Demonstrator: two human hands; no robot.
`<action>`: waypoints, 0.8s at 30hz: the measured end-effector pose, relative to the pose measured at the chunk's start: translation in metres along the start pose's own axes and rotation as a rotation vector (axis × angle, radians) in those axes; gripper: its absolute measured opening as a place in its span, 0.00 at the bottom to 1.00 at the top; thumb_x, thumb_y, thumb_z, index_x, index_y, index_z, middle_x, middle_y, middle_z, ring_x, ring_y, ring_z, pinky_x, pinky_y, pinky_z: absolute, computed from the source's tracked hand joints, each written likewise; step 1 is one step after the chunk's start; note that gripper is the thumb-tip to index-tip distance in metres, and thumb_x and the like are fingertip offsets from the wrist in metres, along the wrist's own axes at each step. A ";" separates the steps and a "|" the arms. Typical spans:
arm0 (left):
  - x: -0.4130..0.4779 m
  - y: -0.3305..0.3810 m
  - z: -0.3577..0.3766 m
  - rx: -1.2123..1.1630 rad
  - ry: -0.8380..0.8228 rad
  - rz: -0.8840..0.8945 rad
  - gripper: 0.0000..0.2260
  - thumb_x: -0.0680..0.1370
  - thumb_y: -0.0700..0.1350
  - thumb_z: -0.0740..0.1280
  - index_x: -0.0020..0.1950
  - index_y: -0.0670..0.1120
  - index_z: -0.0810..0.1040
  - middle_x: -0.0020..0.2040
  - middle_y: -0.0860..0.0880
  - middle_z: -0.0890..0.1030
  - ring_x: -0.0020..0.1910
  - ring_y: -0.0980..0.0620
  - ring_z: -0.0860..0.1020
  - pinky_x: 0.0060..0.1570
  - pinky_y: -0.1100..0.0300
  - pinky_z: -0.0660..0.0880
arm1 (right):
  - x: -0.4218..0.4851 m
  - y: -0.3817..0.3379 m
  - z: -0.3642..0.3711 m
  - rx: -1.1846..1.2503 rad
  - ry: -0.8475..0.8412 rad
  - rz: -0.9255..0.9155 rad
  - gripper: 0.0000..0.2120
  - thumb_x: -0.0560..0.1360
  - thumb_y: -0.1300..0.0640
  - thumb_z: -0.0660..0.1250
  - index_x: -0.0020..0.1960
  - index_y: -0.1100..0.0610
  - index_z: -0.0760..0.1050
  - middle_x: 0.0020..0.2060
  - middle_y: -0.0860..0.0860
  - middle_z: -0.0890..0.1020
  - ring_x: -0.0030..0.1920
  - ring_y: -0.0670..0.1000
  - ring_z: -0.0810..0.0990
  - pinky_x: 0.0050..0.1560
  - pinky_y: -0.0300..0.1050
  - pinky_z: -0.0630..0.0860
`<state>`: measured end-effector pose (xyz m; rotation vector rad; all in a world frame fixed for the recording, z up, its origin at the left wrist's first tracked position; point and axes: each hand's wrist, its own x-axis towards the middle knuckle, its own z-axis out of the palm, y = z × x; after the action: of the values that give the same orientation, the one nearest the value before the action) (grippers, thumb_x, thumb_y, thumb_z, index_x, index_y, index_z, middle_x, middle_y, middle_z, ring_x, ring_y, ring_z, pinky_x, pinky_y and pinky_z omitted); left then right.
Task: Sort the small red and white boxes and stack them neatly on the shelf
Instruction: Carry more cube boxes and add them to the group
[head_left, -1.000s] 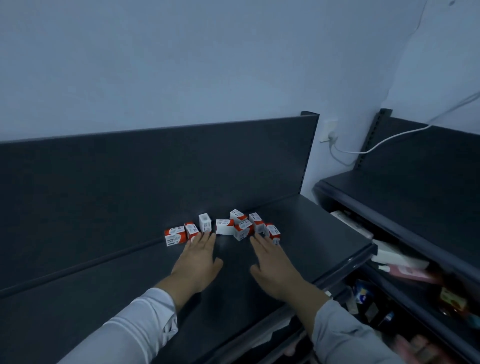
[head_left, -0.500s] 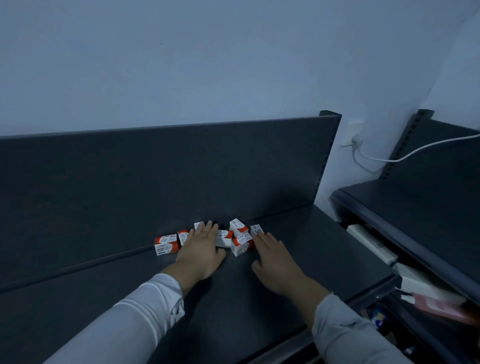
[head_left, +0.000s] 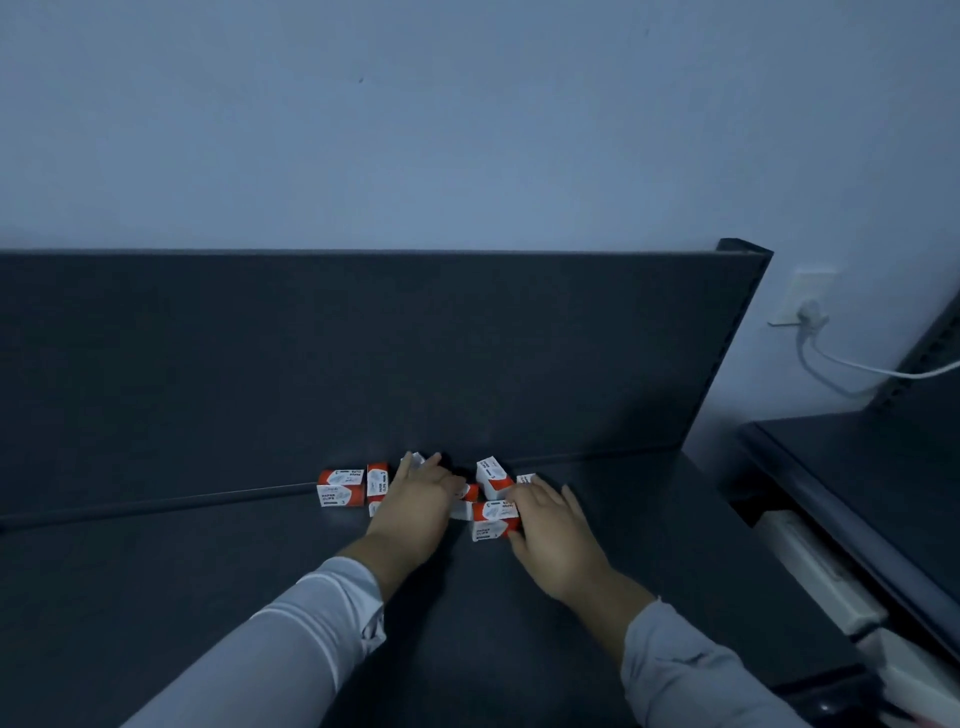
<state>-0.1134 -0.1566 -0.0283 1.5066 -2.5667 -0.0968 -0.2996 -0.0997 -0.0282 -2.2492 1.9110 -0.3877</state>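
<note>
Presently, head view. Left hand (head_left: 415, 506): palm down, fingers straight and together, pointing to 12 o'clock, resting over boxes (head_left: 488, 475). Right hand (head_left: 550, 530): palm down, fingers straight, slightly spread, toward 11 o'clock, thumb side touching near box (head_left: 492, 519). Boxes cluster at the back of the shelf (head_left: 208, 597); leftmost box (head_left: 340, 488) lies long axis 9-to-3.
</note>
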 end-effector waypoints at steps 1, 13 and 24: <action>-0.001 -0.001 0.001 -0.036 0.048 0.005 0.19 0.79 0.40 0.61 0.70 0.50 0.72 0.68 0.50 0.73 0.76 0.48 0.61 0.74 0.54 0.44 | 0.001 0.003 -0.001 0.005 0.012 -0.011 0.18 0.79 0.55 0.62 0.68 0.48 0.67 0.67 0.44 0.71 0.74 0.46 0.61 0.78 0.51 0.46; -0.046 -0.019 -0.004 -0.599 -0.023 -0.204 0.11 0.78 0.46 0.68 0.59 0.53 0.76 0.52 0.55 0.79 0.51 0.60 0.76 0.49 0.73 0.68 | 0.003 0.015 -0.012 0.496 -0.079 -0.143 0.10 0.77 0.60 0.66 0.53 0.47 0.72 0.51 0.41 0.77 0.54 0.42 0.77 0.57 0.42 0.75; -0.076 -0.033 0.006 -0.910 -0.053 -0.246 0.26 0.71 0.39 0.59 0.70 0.51 0.70 0.63 0.56 0.77 0.63 0.58 0.74 0.62 0.66 0.68 | 0.016 -0.048 0.014 0.704 -0.186 0.113 0.06 0.83 0.55 0.58 0.56 0.54 0.72 0.51 0.51 0.80 0.40 0.48 0.81 0.33 0.30 0.73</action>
<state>-0.0498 -0.1072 -0.0473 1.3868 -1.8705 -1.1545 -0.2474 -0.1075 -0.0261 -1.6451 1.4820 -0.6780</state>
